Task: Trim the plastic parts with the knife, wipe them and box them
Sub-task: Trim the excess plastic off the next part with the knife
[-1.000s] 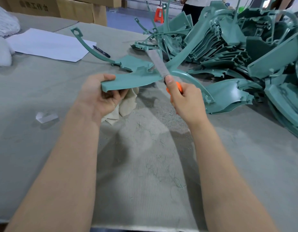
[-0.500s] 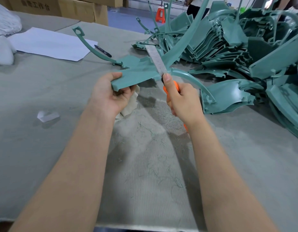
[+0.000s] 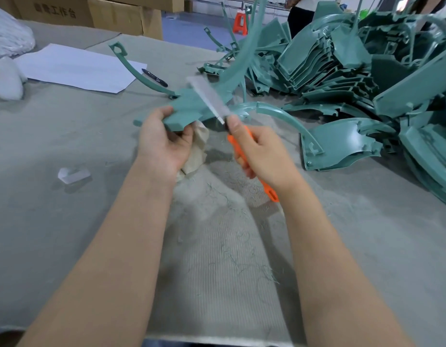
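plastic part (image 3: pixel 189 113): teal, flat plate w/ thin curved arms, held up off the table (image 3: pixel 54 221) at centre frame, just above mid-height. one arm curves up-left to a looped end.

left hand (image 3: pixel 161 144): grips the plate's near-left end, thumb on top, fingers curled under. a cream cloth (image 3: pixel 198 149) is bunched under the same palm and hangs toward the table.

right hand (image 3: pixel 262 151): clamped round the knife (image 3: pixel 208 97), fingers wrapped on the orange handle (image 3: pixel 268 190), thumb pushed fwd near the blade root. handle tail sticks out below the wrist. blade is motion-blurred. it lies across the part's right side, pointing to the upper left. exact contact line can't be told.

pile of plastic parts (image 3: pixel 342 71): same teal, stacked and tangled, fills the upper right and runs down the right edge. one loose shell (image 3: pixel 342 144) lies at the pile's near-left side, just right of the right hand.

shavings (image 3: pixel 242 261): thin teal curls scattered on the table betw. the forearms, lower centre.

background, upper left: white paper sheet (image 3: pixel 76 67) w/ a black pen (image 3: pixel 155 77) at its right corner. white wrapped bundle (image 3: pixel 6 78) at far left edge. cardboard boxes (image 3: pixel 116 13) along the top. small clear piece (image 3: pixel 72 174) at left, mid-height, well apart from the hands. top centre: orange stool (image 3: pixel 240 20) on a blue floor.
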